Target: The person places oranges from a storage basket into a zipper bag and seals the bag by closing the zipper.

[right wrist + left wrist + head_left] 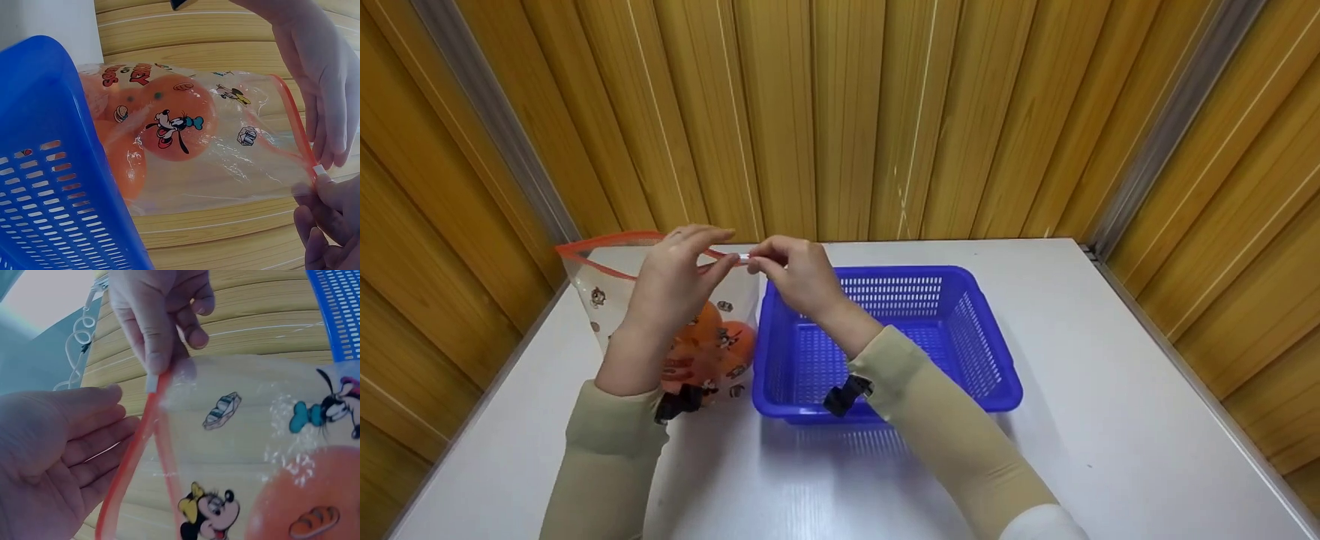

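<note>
A clear zip bag (596, 292) printed with cartoon figures hangs at the left of the blue basket. Round oranges (177, 118) lie in its bottom. Its red zip edge (126, 467) gapes apart on the left side. At the bag's upper right corner, my right hand (806, 277) pinches the edge by the small white slider (319, 170) between thumb and fingers. My left hand (664, 285) is held beside that edge, fingers extended, with the fingertips near the slider. In the left wrist view, its fingers pass behind the red edge; whether they touch it I cannot tell.
The blue plastic basket (889, 411) with slotted walls stands on the white table (1110, 420), right of the bag and beneath my right forearm. Yellow wood-look panels (847, 120) rise behind the table and on both sides.
</note>
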Available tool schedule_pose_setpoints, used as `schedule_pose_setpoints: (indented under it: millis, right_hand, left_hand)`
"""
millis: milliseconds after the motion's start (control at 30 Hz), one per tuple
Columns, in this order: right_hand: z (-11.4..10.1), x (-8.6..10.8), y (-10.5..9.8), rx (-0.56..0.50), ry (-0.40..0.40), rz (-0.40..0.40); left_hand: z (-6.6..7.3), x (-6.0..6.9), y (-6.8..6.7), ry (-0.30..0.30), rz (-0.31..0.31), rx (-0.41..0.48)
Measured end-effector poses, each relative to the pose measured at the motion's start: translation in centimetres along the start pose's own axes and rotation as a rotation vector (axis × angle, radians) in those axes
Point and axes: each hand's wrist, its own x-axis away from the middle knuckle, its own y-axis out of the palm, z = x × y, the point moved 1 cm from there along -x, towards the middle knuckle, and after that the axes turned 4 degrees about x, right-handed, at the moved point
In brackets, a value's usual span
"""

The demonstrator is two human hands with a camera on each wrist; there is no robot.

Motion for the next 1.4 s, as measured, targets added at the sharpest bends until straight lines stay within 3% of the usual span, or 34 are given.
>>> schedule_pose_setpoints:
  millis: [133, 267, 633, 967, 1400]
  right_hand:
    - [-0.1, 0.0, 0.1, 0.000, -0.016, 0.005]
    - [-0.1, 0.0, 0.0, -0.010, -0.018, 0.013]
    - [0.2, 0.0, 0.0, -0.017, -0.022, 0.027]
    - [0.3, 0.1, 0.1, -0.029, -0.073, 0.037]
    - [-0.1, 0.1, 0.3, -0.048, -0.118, 0.024]
  left_hand:
    - [0.1, -0.4, 0.6, -0.002, -0.087, -0.052]
    - [0.3, -0.6, 0.8, -0.011, -0.119, -0.055]
    - [-0.1, -0.3, 1.3, 0.086, -0.046, -0.068]
    - [-0.2, -0.2, 1.2, 0.104, -0.092, -0.115]
    - [-0.5, 0.1, 0.6, 0.164, -0.087, -0.145]
